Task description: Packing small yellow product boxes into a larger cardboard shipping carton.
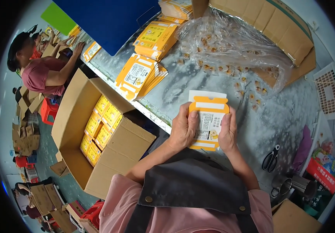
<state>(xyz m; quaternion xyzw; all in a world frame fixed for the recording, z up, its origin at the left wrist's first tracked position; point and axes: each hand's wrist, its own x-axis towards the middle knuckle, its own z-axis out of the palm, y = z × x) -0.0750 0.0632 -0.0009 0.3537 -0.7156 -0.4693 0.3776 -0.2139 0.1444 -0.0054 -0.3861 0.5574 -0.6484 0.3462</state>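
A flat, unfolded orange-and-white carton (208, 121) is held over the table's near edge, in front of my apron. My left hand (184, 126) grips its left side, thumb on the printed face. On the opposite side my right hand (228, 130) pinches the edge, thumb also on top. White flaps stick out at the carton's far end. Beyond my left hand, a fanned pile of flat cartons (138, 75) lies on the table, with a taller stack of yellow cartons (156, 37) behind it. Small wrapped packets (253, 91) are scattered ahead of my right hand.
An open cardboard box (113, 163) with several filled yellow cartons (102, 136) stands at left below the table edge. A clear plastic bag (222, 42) spills packets from a tipped box (268, 23). Black scissors (270, 158) and metal mugs (282, 184) lie right. A co-worker (45, 73) works far left.
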